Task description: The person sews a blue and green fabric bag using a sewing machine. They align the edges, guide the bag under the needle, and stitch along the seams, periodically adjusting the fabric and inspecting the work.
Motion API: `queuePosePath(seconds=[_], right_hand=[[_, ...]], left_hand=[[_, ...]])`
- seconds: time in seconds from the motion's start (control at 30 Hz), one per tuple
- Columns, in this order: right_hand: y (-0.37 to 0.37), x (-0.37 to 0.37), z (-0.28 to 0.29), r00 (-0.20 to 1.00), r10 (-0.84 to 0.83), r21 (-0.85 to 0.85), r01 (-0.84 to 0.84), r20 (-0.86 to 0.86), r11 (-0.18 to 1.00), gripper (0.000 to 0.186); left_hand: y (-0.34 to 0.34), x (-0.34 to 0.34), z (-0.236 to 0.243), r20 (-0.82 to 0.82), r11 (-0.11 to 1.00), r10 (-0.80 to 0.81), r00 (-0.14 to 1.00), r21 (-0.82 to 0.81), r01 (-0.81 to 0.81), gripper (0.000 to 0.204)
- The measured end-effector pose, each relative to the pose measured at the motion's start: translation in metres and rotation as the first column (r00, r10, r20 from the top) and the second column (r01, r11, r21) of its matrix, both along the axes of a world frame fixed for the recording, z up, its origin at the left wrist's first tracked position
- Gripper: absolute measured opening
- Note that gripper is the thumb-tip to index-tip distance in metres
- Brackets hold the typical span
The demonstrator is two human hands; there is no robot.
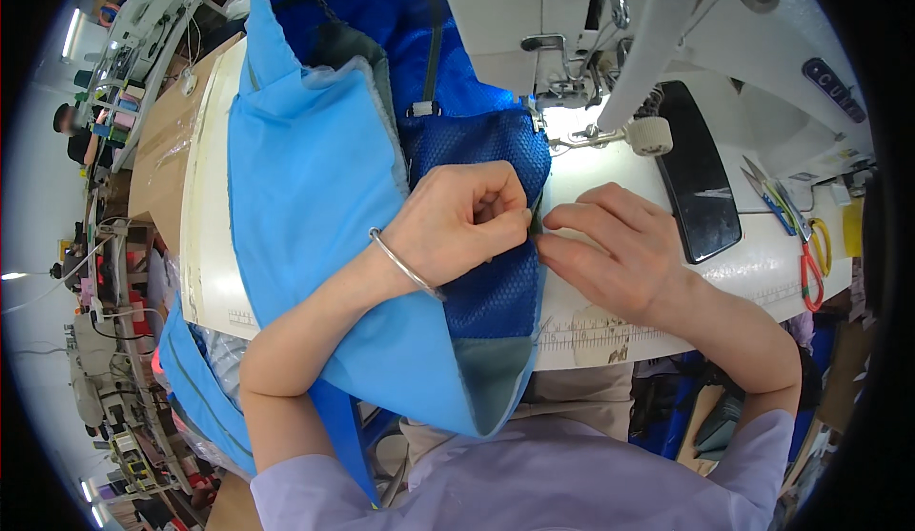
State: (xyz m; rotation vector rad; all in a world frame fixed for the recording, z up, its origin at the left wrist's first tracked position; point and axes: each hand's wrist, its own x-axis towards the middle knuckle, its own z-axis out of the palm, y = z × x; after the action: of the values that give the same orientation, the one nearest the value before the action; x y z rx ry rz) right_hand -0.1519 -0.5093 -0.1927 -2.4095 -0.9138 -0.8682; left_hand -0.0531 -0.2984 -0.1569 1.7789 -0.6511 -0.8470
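Observation:
A light-blue fabric piece point(315, 164) with dark-blue mesh point(486, 288) and grey-green trim lies across the table and hangs over its front edge. My left hand point(464, 221), a silver bangle at its wrist, pinches the right edge of the mesh with thumb and forefinger. Facing it, my right hand point(615, 250) is closed at the same edge, thumb and fingertips together on the fabric. Just beyond my hands, the sewing machine's presser foot point(537, 116) rests at the mesh's upper right corner. A dark strap with a buckle point(424, 109) runs above the mesh.
A black phone-like slab point(701, 173) lies right of the needle area. Farther right are scissors with red handles point(810, 274) and a yellow-handled tool point(821, 235). A printed ruler point(610, 333) follows the table's front edge. Cardboard point(172, 150) stands at the left; a person point(81, 135) is far left.

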Motion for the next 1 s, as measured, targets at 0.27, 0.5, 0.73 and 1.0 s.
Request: queuePosePath(seconds=[0.27,0.5,0.73,1.0], right_hand=[[-0.002,0.006,-0.003,0.991,0.099,-0.085,-0.106,-0.085,0.991,0.025],[-0.002,0.002,0.0,0.991,0.104,-0.126,-0.115,-0.089,0.985,0.02],[-0.001,0.002,-0.003,0.992,0.1,-0.204,-0.082,0.078,0.976,0.021],[-0.009,0.005,0.003,0.988,0.15,-0.198,-0.138,0.045,0.97,0.021]], left_hand=[[0.007,0.008,0.006,-0.138,0.981,0.109,0.984,-0.142,-0.129,0.011],[0.007,0.005,-0.004,0.745,0.972,-0.093,0.661,-0.076,0.222,0.025],[0.017,-0.003,-0.008,0.878,0.972,-0.228,0.42,0.185,0.142,0.058],[0.029,0.015,-0.008,0.882,0.953,-0.282,0.376,0.213,0.214,0.057]])
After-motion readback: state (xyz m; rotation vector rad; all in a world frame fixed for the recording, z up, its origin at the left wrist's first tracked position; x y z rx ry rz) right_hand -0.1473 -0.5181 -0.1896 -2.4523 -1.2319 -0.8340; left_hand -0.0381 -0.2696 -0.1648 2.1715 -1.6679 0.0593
